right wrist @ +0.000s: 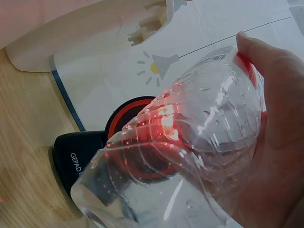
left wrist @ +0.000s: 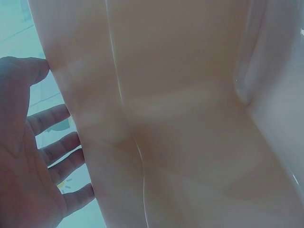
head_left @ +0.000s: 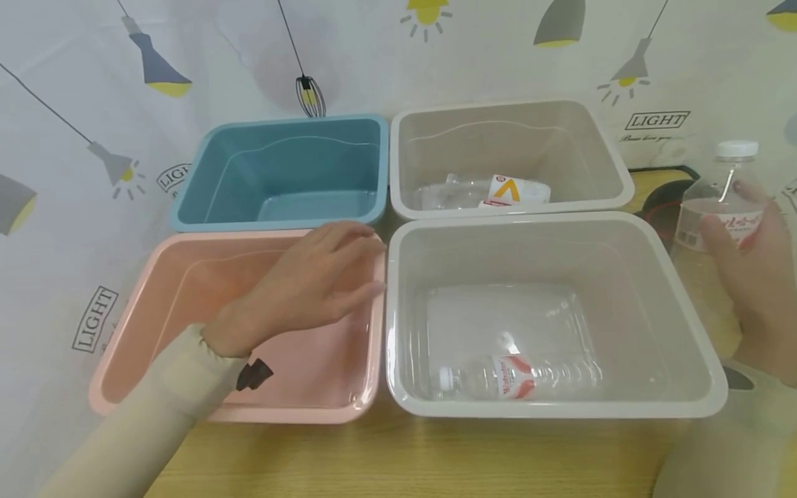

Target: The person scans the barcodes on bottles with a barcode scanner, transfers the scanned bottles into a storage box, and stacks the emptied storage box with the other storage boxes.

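Note:
My right hand grips a clear plastic bottle with a white cap and a red-and-white label, held upright to the right of the bins. In the right wrist view the bottle hangs over a black barcode scanner with a round, red-ringed face; red light glows on the bottle's ribbed side. My left hand reaches across the pink bin, its fingertips touching that bin's right rim. The left wrist view shows the fingers spread along the edge, holding nothing.
A light grey bin at front right holds a bottle lying on its side. Behind it, a beige bin contains a clear bottle and a white carton. The blue bin stands at back left. Wood tabletop shows in front.

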{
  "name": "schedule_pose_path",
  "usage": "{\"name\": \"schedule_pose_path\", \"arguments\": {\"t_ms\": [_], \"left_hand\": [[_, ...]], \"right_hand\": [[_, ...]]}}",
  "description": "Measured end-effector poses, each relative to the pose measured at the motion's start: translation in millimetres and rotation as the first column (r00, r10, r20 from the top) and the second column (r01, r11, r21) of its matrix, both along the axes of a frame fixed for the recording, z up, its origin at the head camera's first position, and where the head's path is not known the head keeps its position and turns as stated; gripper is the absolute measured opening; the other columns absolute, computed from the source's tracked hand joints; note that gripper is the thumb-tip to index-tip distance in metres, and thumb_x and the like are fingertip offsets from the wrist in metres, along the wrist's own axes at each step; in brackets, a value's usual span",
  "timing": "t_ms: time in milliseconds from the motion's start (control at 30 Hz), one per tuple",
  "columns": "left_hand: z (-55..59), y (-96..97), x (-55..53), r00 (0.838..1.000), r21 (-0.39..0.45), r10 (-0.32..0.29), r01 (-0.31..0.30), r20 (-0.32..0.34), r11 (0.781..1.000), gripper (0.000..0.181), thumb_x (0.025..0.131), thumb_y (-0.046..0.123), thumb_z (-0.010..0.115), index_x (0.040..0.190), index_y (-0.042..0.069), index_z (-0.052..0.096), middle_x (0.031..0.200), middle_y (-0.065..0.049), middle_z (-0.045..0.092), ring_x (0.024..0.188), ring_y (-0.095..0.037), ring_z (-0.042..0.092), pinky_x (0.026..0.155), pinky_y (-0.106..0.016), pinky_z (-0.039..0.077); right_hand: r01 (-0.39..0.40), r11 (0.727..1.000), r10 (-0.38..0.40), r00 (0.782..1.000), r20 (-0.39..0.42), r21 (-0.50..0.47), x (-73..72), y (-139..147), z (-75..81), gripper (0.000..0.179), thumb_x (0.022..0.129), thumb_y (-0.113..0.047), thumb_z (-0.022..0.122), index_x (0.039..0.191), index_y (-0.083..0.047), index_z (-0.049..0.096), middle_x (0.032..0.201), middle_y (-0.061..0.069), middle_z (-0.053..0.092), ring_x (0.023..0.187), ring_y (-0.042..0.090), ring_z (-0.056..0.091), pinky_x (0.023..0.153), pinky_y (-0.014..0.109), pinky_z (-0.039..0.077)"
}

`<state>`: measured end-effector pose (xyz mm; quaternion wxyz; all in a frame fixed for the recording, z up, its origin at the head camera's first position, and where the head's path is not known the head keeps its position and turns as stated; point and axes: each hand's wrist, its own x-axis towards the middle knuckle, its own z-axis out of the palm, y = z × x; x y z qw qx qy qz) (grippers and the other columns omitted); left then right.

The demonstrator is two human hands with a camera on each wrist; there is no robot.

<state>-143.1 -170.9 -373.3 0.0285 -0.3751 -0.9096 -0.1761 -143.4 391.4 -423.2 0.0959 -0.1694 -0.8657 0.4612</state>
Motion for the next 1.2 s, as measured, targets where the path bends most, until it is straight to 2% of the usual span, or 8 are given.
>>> {"name": "schedule_pose_path", "arguments": {"t_ms": [200,367,433,533,633,833,1067,1200], "left_hand": [[1.5,-1.3,-0.7,1.0,0.003,0.002,-0.002,-0.009,1.0,0.051,0.101,0.047,0.067,0.14,0.016,0.064,0.146,-0.01,0.059,0.137,-0.03,0.056,0.116,-0.05,0.05],[1.2,-2.3,-1.2,1.0,0.006,0.008,-0.008,-0.003,1.0,0.05,0.101,0.046,0.067,0.141,0.016,0.063,0.146,-0.009,0.059,0.137,-0.029,0.055,0.116,-0.049,0.05],[0.4,-2.4,-1.5,1.0,0.007,0.008,-0.008,0.002,1.0,0.05,0.101,0.046,0.067,0.141,0.017,0.063,0.146,-0.008,0.059,0.138,-0.028,0.055,0.116,-0.048,0.05],[-0.3,-2.5,-1.7,1.0,0.001,0.011,-0.011,0.006,1.0,0.049,0.101,0.047,0.066,0.141,0.018,0.063,0.147,-0.006,0.058,0.139,-0.026,0.054,0.118,-0.047,0.049],[-0.4,-3.2,-0.9,1.0,-0.003,0.017,-0.017,0.006,1.0,0.049,0.101,0.047,0.066,0.141,0.019,0.063,0.146,-0.006,0.058,0.139,-0.026,0.054,0.118,-0.047,0.049],[-2.4,-3.7,-0.2,1.0,-0.001,0.01,-0.01,0.029,1.0,0.05,0.102,0.048,0.066,0.143,0.02,0.062,0.148,-0.004,0.057,0.141,-0.024,0.052,0.12,-0.046,0.048],[-3.0,-3.9,0.1,1.0,-0.012,0.019,-0.019,0.018,1.0,0.049,0.102,0.048,0.064,0.142,0.019,0.063,0.148,-0.005,0.058,0.141,-0.024,0.053,0.121,-0.045,0.047],[-2.6,-4.4,1.2,1.0,-0.006,0.015,-0.015,0.016,1.0,0.049,0.102,0.048,0.064,0.141,0.019,0.063,0.147,-0.004,0.058,0.14,-0.024,0.053,0.12,-0.045,0.048]], "right_hand": [[-0.008,1.0,0.008,1.0,-0.012,0.016,-2.3,-2.9,0.6,0.064,0.106,-0.03,0.052,0.166,-0.036,0.029,0.154,-0.016,0.044,0.129,-0.002,0.04,0.124,0.019,0.022],[-0.017,1.0,0.016,1.0,0.016,0.013,-6.1,-2.1,2.7,0.059,0.108,-0.03,0.041,0.166,-0.036,0.03,0.14,-0.022,0.048,0.107,-0.011,0.047,0.106,0.008,0.035],[-0.015,1.0,0.015,0.999,0.05,0.0,-6.2,-2.3,5.6,0.058,0.11,-0.03,0.036,0.166,-0.038,0.027,0.151,-0.014,0.049,0.105,-0.012,0.046,0.102,0.006,0.036],[-0.011,0.995,0.016,0.999,0.049,-0.104,-5.7,-2.3,8.6,0.057,0.111,-0.029,0.038,0.166,-0.036,0.028,0.164,-0.013,0.039,0.109,-0.01,0.045,0.099,0.006,0.037],[-0.009,0.973,0.009,1.0,-0.004,-0.232,-6.4,-2.5,8.9,0.055,0.111,-0.028,0.044,0.165,-0.032,0.034,0.157,-0.018,0.044,0.116,-0.005,0.044,0.089,0.004,0.036],[-0.014,0.987,0.012,1.0,-0.019,-0.16,-0.1,-3.0,4.4,0.055,0.111,-0.031,0.044,0.165,-0.036,0.033,0.162,-0.016,0.041,0.125,-0.005,0.043,0.104,0.007,0.035],[-0.026,0.923,0.002,0.998,-0.062,-0.385,4.1,-4.1,3.5,0.061,0.108,-0.026,0.053,0.165,-0.033,0.034,0.156,-0.014,0.047,0.113,-0.003,0.047,0.084,0.004,0.042],[-0.009,0.971,0.005,1.0,-0.015,-0.241,4.4,-4.9,2.5,0.061,0.109,-0.03,0.051,0.166,-0.035,0.031,0.161,-0.015,0.043,0.115,-0.005,0.044,0.103,0.009,0.036]]}}
